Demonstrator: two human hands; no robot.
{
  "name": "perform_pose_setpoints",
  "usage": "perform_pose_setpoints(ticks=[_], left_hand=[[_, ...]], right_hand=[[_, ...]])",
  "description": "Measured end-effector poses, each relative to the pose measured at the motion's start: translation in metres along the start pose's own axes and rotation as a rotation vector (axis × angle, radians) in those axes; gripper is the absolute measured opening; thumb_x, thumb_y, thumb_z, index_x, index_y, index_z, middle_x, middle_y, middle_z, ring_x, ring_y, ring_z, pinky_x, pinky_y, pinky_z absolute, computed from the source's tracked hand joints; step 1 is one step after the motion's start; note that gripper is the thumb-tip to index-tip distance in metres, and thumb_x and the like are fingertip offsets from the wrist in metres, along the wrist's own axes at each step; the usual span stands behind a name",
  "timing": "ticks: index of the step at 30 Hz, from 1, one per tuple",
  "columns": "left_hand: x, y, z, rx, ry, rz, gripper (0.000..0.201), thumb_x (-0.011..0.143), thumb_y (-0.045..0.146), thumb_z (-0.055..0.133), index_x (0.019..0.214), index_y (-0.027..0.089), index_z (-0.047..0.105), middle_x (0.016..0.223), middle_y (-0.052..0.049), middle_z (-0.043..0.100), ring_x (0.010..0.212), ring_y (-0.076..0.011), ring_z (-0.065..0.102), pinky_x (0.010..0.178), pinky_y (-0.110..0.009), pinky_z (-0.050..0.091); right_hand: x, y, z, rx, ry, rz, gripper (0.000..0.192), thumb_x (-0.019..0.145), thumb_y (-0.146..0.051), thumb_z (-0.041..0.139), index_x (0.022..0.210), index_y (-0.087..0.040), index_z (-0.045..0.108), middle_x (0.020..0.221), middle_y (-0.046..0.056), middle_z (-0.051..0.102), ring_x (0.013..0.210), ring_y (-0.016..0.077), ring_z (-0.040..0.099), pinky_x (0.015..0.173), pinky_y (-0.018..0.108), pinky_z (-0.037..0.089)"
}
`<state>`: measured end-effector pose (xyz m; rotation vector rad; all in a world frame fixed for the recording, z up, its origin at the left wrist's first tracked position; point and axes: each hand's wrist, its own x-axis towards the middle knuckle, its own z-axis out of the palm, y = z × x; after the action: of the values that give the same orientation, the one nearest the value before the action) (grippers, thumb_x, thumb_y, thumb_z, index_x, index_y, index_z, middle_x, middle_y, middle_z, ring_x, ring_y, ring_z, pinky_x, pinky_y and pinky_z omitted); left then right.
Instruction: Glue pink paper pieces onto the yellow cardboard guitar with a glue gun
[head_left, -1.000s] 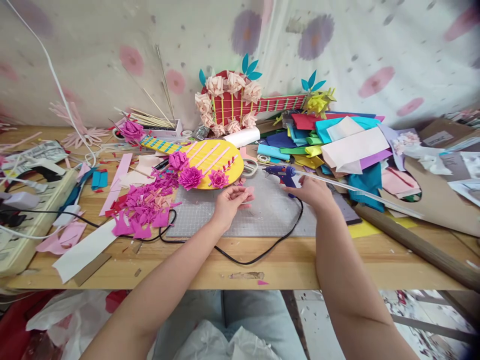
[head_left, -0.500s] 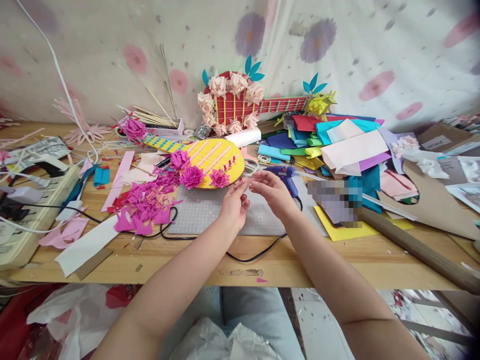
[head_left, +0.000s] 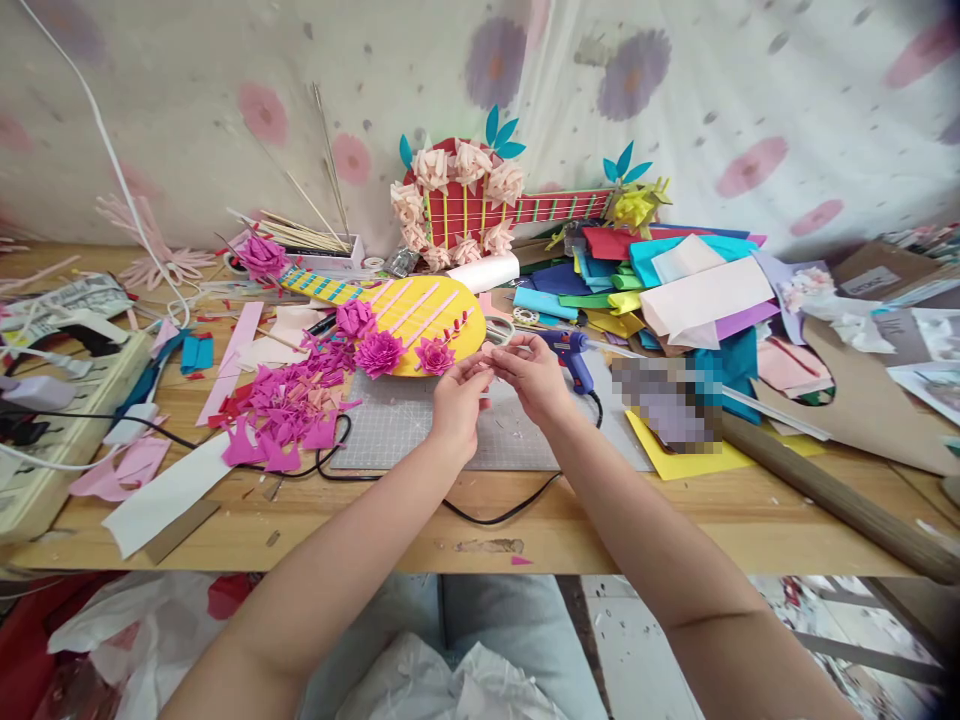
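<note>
Above the grey cutting mat (head_left: 409, 425), my left hand (head_left: 460, 398) and my right hand (head_left: 534, 376) meet fingertip to fingertip. Between them is a small pale pink paper piece (head_left: 487, 351), mostly covered by the fingers; both hands pinch it. Just behind and left lies a yellow paper guitar (head_left: 463, 318) with magenta paper flowers (head_left: 379, 353) on its body. A blue hot glue gun (head_left: 571, 358) rests right of my right hand.
A heap of magenta paper scraps (head_left: 289, 405) lies to the left, beside a power strip (head_left: 112, 400). A red guitar with pale roses (head_left: 471, 205) leans at the back. Coloured paper sheets (head_left: 697, 295) and a wooden stick (head_left: 832, 490) fill the right. A black cable (head_left: 487, 522) crosses the front.
Both hands have shifted slightly left, and the fingers have closed in around the pale pink paper piece, which shows a little more now. The view has moved slightly.
</note>
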<state>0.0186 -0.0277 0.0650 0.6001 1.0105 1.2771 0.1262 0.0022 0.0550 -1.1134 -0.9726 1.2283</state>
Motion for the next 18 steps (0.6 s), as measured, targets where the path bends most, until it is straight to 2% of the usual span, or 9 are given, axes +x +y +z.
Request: perform_pose_setpoints(ticks=[2,4,5,7,9,11,14,18], left_hand=[[0.002,0.012,-0.011,0.248,-0.01,0.274,0.021,0.07,0.015,0.061,0.09,0.019,0.058,0.08,0.001,0.058,0.067,-0.0087,0.055,0.051,-0.018,0.042],[0.009,0.028,-0.024,0.579,-0.028,0.639,0.019,0.073,0.019,0.06,0.091,0.02,0.057,0.091,-0.003,0.058,0.082,-0.0134,0.058,0.069,-0.025,0.049],[0.015,0.036,-0.03,0.765,-0.048,0.779,0.024,0.072,0.019,0.061,0.096,0.02,0.056,0.1,-0.005,0.057,0.094,-0.0168,0.057,0.08,-0.029,0.048],[0.026,0.048,-0.039,1.108,-0.096,0.933,0.046,0.065,0.022,0.07,0.108,0.019,0.053,0.116,-0.009,0.053,0.115,-0.0255,0.047,0.1,-0.041,0.039],[0.037,0.051,-0.043,1.355,-0.151,0.985,0.069,0.059,0.028,0.076,0.12,0.018,0.046,0.127,-0.014,0.045,0.125,-0.032,0.037,0.107,-0.049,0.029],[0.044,0.049,-0.043,1.499,-0.179,0.995,0.077,0.059,0.031,0.076,0.126,0.016,0.041,0.131,-0.016,0.041,0.128,-0.0342,0.033,0.108,-0.051,0.025],[0.053,0.042,-0.044,1.562,-0.143,0.982,0.077,0.063,0.031,0.074,0.129,0.015,0.038,0.131,-0.017,0.041,0.126,-0.0346,0.035,0.107,-0.051,0.026],[0.059,0.044,-0.048,1.531,-0.128,0.974,0.068,0.067,0.022,0.068,0.129,0.015,0.04,0.129,-0.016,0.044,0.124,-0.0321,0.039,0.105,-0.048,0.03]], right_hand=[[0.007,-0.005,-0.006,-0.063,-0.029,0.022,0.053,0.051,-0.037,0.077,0.082,-0.024,0.037,0.073,-0.004,0.061,0.072,0.0145,0.065,0.068,0.03,0.051],[0.013,-0.009,-0.01,-0.144,-0.06,0.04,0.052,0.051,-0.034,0.077,0.083,-0.024,0.037,0.07,-0.004,0.061,0.07,0.0152,0.065,0.066,0.03,0.051],[0.016,-0.011,-0.011,-0.183,-0.078,0.043,0.051,0.051,-0.032,0.076,0.083,-0.023,0.038,0.068,-0.004,0.061,0.069,0.0153,0.064,0.065,0.03,0.05],[0.02,-0.014,-0.011,-0.251,-0.114,0.044,0.047,0.053,-0.028,0.074,0.083,-0.023,0.039,0.065,-0.004,0.061,0.067,0.0148,0.063,0.064,0.03,0.05],[0.023,-0.016,-0.008,-0.305,-0.146,0.041,0.042,0.056,-0.024,0.072,0.082,-0.023,0.04,0.064,-0.004,0.061,0.063,0.0136,0.061,0.062,0.029,0.05],[0.026,-0.017,-0.006,-0.35,-0.158,0.037,0.038,0.058,-0.021,0.071,0.081,-0.023,0.041,0.064,-0.004,0.06,0.061,0.0126,0.059,0.06,0.029,0.05],[0.028,-0.018,-0.004,-0.371,-0.159,0.047,0.035,0.059,-0.018,0.071,0.079,-0.022,0.043,0.065,-0.003,0.06,0.06,0.0123,0.058,0.059,0.029,0.05],[0.026,-0.019,0.001,-0.32,-0.199,0.095,0.036,0.059,-0.013,0.07,0.079,-0.022,0.042,0.063,-0.004,0.059,0.059,0.0128,0.06,0.059,0.029,0.05]])
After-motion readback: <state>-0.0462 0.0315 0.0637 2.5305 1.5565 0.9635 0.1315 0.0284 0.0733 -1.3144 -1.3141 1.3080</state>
